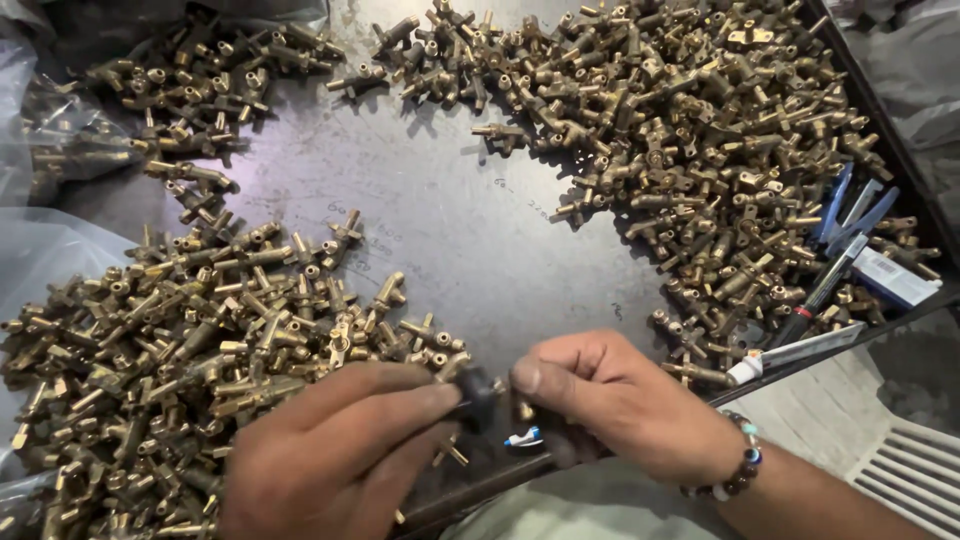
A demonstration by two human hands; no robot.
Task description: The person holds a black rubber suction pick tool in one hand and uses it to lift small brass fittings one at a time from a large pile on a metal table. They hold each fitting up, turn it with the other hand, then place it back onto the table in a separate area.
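Note:
My left hand (335,450) and my right hand (610,395) meet at the near edge of a dark metal table (450,220). Between their fingertips they pinch a small dark part (478,392), with a brass fitting half hidden behind it. The left hand lies over the near edge of a big pile of brass valve fittings (180,340). A second, larger pile of the same brass fittings (700,140) covers the far right of the table. A beaded bracelet (735,470) is on my right wrist.
A smaller heap of fittings (200,80) lies at the far left beside clear plastic bags (40,150). Pens, a marker and blue strips (850,240) rest at the right edge. A small white and blue piece (523,437) lies by my right hand. A white grille (910,470) is below the table.

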